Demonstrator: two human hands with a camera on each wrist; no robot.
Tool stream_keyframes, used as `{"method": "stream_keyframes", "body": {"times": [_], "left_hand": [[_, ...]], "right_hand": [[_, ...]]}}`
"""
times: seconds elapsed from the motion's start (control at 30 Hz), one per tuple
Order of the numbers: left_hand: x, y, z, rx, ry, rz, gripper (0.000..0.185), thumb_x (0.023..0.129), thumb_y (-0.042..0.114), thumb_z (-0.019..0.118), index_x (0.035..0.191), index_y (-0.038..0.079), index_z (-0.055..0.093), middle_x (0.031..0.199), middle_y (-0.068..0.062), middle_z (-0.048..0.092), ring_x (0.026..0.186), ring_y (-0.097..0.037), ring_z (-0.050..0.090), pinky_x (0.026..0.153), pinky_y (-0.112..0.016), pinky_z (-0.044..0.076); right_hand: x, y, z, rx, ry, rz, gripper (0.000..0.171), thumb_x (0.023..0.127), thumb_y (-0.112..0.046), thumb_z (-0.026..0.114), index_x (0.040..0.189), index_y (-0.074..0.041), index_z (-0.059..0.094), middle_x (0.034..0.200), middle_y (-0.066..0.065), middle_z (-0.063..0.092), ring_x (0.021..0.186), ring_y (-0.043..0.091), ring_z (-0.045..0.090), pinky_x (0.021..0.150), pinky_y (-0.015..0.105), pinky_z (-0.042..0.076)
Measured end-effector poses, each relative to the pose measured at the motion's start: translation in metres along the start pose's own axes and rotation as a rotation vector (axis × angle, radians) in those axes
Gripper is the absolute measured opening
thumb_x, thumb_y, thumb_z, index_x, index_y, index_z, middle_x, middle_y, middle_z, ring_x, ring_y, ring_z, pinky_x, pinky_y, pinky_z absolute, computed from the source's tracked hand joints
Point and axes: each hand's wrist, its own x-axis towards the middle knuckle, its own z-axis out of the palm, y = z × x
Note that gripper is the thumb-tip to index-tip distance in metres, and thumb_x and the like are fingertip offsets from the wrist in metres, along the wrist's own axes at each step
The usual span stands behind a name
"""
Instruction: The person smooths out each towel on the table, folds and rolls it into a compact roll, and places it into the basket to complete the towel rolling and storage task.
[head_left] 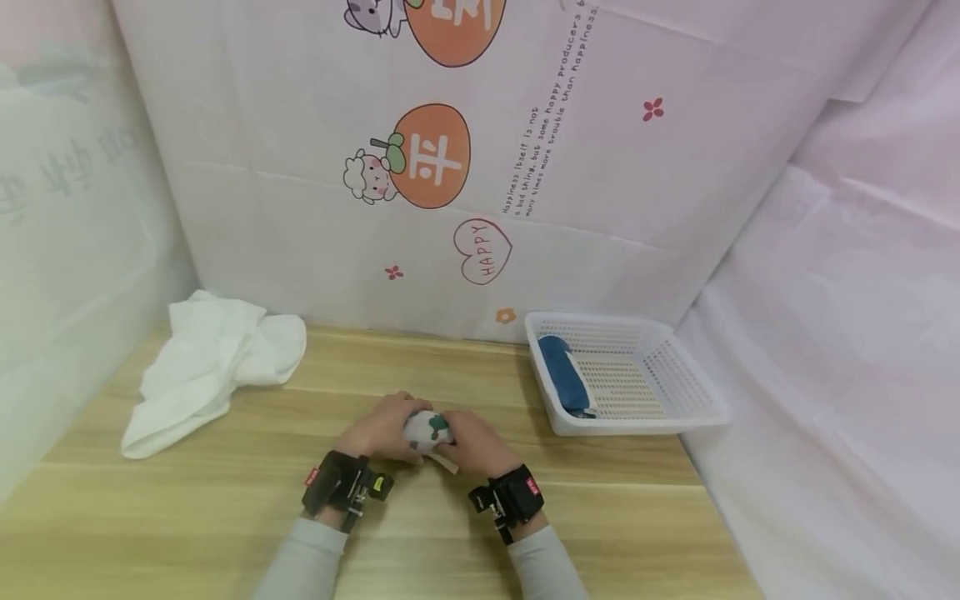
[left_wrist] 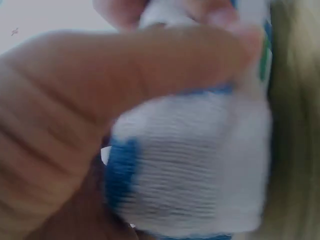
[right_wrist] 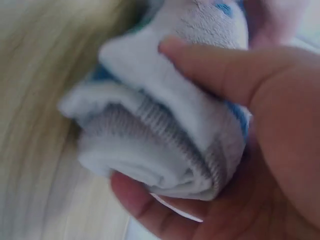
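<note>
A rolled-up white sock (head_left: 429, 430) with blue and green patches is held between both hands, low over the middle of the wooden table. My left hand (head_left: 384, 427) grips one end; the left wrist view has its thumb (left_wrist: 165, 62) laid across the knit roll (left_wrist: 175, 170). From the other side my right hand (head_left: 483, 447) holds the roll. Its thumb presses on top and its fingers curl beneath, as the right wrist view shows. There, the coiled end (right_wrist: 145, 145) reveals several layers and a grey ribbed band. A short pale flap sticks out toward me.
At the back right stands a white plastic basket (head_left: 637, 428) with a blue rolled item (head_left: 562, 372) along its left side. A crumpled white cloth (head_left: 210, 354) lies at the back left. Printed white sheets (head_left: 600, 250) enclose the table (head_left: 187, 517) at the back and both sides.
</note>
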Motion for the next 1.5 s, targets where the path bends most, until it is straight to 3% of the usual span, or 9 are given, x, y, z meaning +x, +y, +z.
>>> {"method": "stream_keyframes", "body": {"times": [0.1, 0.23, 0.4, 0.5, 0.63, 0.77, 0.87, 1.17, 1.5], "left_hand": [[0.003, -0.004, 0.004, -0.058, -0.005, 0.052, 0.063, 0.062, 0.007, 0.094, 0.120, 0.008, 0.069, 0.111, -0.006, 0.066, 0.099, -0.021, 0.058, 0.088, -0.043, 0.050], [0.006, -0.008, 0.008, -0.145, -0.006, 0.058, 0.051, 0.060, 0.001, 0.092, 0.106, 0.010, 0.072, 0.100, 0.001, 0.070, 0.090, -0.016, 0.061, 0.085, -0.038, 0.052], [0.006, -0.003, 0.010, -0.147, -0.020, -0.009, 0.034, 0.067, 0.016, 0.091, 0.093, 0.015, 0.068, 0.085, 0.006, 0.067, 0.078, -0.014, 0.060, 0.074, -0.034, 0.052], [0.004, 0.003, 0.011, -0.081, -0.009, -0.048, 0.036, 0.068, 0.024, 0.092, 0.091, 0.014, 0.066, 0.082, 0.006, 0.064, 0.075, -0.013, 0.058, 0.070, -0.033, 0.051], [0.006, 0.014, 0.013, 0.057, 0.029, -0.053, 0.037, 0.062, 0.016, 0.093, 0.084, 0.011, 0.063, 0.077, 0.003, 0.062, 0.071, -0.015, 0.056, 0.067, -0.035, 0.051], [0.009, 0.024, 0.018, 0.233, 0.055, -0.040, 0.038, 0.059, 0.012, 0.092, 0.084, 0.007, 0.063, 0.077, -0.003, 0.063, 0.071, -0.020, 0.058, 0.067, -0.038, 0.053], [0.010, 0.026, 0.021, 0.281, 0.049, -0.062, 0.041, 0.059, 0.010, 0.092, 0.088, 0.005, 0.063, 0.080, -0.006, 0.063, 0.074, -0.022, 0.058, 0.068, -0.039, 0.054], [0.014, 0.025, 0.024, 0.125, 0.021, -0.054, 0.035, 0.057, 0.004, 0.085, 0.080, 0.012, 0.060, 0.074, 0.002, 0.058, 0.066, -0.017, 0.053, 0.058, -0.033, 0.048], [0.043, 0.061, 0.006, 0.086, -0.038, -0.006, 0.026, 0.071, 0.012, 0.084, 0.081, 0.017, 0.061, 0.075, 0.005, 0.060, 0.069, -0.015, 0.056, 0.062, -0.032, 0.049]], "right_hand": [[-0.004, 0.001, -0.005, 0.073, -0.056, 0.026, 0.018, 0.095, -0.016, 0.068, 0.109, -0.004, 0.065, 0.095, 0.002, 0.067, 0.080, 0.008, 0.058, 0.071, 0.024, 0.049], [-0.006, -0.003, -0.009, 0.088, -0.081, 0.058, 0.025, 0.093, -0.022, 0.069, 0.110, -0.004, 0.064, 0.094, 0.002, 0.065, 0.080, 0.012, 0.058, 0.070, 0.028, 0.049], [-0.006, -0.010, -0.004, -0.138, -0.016, 0.082, 0.052, 0.085, -0.024, 0.081, 0.129, -0.005, 0.060, 0.114, 0.009, 0.065, 0.103, 0.025, 0.060, 0.088, 0.041, 0.050], [-0.003, -0.010, 0.005, -0.293, 0.026, 0.067, 0.059, 0.081, -0.024, 0.085, 0.131, -0.005, 0.058, 0.115, 0.010, 0.064, 0.107, 0.027, 0.059, 0.091, 0.045, 0.051], [0.000, -0.009, 0.013, -0.355, 0.059, 0.061, 0.059, 0.078, -0.024, 0.086, 0.126, -0.003, 0.060, 0.110, 0.011, 0.065, 0.103, 0.027, 0.060, 0.089, 0.043, 0.053], [0.002, -0.005, 0.015, -0.318, 0.049, 0.077, 0.063, 0.074, -0.025, 0.088, 0.125, -0.001, 0.060, 0.110, 0.011, 0.067, 0.103, 0.027, 0.062, 0.091, 0.041, 0.053], [0.004, -0.002, 0.016, -0.289, 0.028, 0.089, 0.064, 0.074, -0.028, 0.088, 0.124, -0.001, 0.060, 0.108, 0.010, 0.067, 0.100, 0.026, 0.062, 0.088, 0.038, 0.053], [-0.001, 0.005, 0.010, -0.188, 0.026, 0.121, 0.056, 0.068, -0.026, 0.090, 0.112, -0.006, 0.062, 0.096, 0.002, 0.065, 0.085, 0.015, 0.059, 0.073, 0.028, 0.051], [-0.018, 0.010, -0.037, -0.135, 0.083, 0.143, 0.038, 0.080, -0.032, 0.080, 0.107, -0.010, 0.065, 0.095, 0.001, 0.068, 0.083, 0.014, 0.063, 0.072, 0.030, 0.053]]}}
